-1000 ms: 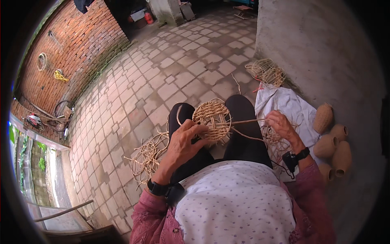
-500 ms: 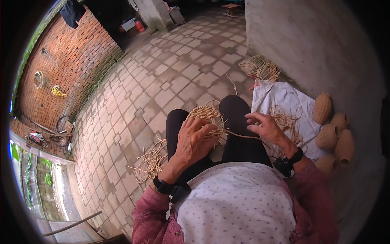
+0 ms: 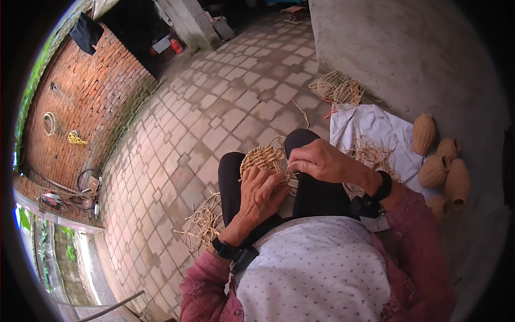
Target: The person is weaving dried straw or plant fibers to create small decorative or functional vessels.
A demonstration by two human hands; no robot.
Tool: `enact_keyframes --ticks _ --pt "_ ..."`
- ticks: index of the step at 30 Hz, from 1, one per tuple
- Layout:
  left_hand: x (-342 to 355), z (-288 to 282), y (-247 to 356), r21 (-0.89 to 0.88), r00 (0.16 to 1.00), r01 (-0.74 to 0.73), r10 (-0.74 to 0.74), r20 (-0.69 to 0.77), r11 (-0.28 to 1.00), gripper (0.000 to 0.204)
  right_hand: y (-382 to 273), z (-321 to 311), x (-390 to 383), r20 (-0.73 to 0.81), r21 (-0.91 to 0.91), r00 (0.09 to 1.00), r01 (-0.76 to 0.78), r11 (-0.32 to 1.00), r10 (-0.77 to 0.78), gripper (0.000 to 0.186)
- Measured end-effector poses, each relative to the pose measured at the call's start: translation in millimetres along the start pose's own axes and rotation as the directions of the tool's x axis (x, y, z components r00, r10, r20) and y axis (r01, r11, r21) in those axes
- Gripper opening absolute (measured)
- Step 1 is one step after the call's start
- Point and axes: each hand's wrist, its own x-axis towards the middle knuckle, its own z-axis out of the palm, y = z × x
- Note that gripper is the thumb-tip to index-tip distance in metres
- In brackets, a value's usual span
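A small tan piece of woven cord work (image 3: 263, 156), domed and with loose ends, sits over my lap between my knees. My left hand (image 3: 261, 193) is closed around its near side, the fingers lying over the weave. At its right edge my right hand (image 3: 319, 160) is closed in a pinch, thumb against fingers, on a strand of cord; the strand itself is mostly hidden by the fingers. Loose ends of cord (image 3: 292, 182) stick out below the two hands.
Tangled cord (image 3: 203, 222) lies on the paving by my left leg. To my right, a white cloth (image 3: 391, 131) bears more cord (image 3: 373, 155), with several vase-shaped woven baskets (image 3: 424, 133) beside it. A coil of cord (image 3: 339, 87) lies by the grey wall (image 3: 397, 53).
My right hand has moved left from above my right thigh to the edge of the woven piece, and its fingers have closed. My left hand keeps its hold. The view has shifted slightly.
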Motion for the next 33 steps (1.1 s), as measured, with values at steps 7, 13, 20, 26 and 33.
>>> enact_keyframes --ticks 7,13,20,26,33 --pt "-2 0 1 0.094 0.996 -0.061 0.067 -0.058 0.994 0.04 33 20 41 0.092 0.126 0.995 -0.047 0.991 0.036 0.014" --pt "6 -2 10 0.081 0.998 -0.057 0.059 -0.022 0.995 0.035 21 17 31 -0.228 -0.262 0.974 -0.054 0.964 -0.007 0.014" --pt "19 0 10 0.058 0.995 -0.083 0.08 0.051 0.995 0.012 30 33 21 -0.18 -0.29 0.982 0.007 0.957 -0.062 0.015" --pt "25 -3 19 0.102 0.989 0.048 -0.062 0.137 0.994 0.007 11 19 -21 -0.471 -0.441 0.854 -0.011 0.897 -0.221 0.017" --pt "40 -11 15 -0.054 0.956 0.139 -0.12 0.268 0.989 0.003 26 39 -54 -0.263 -0.027 0.957 -0.136 0.99 0.124 0.011"
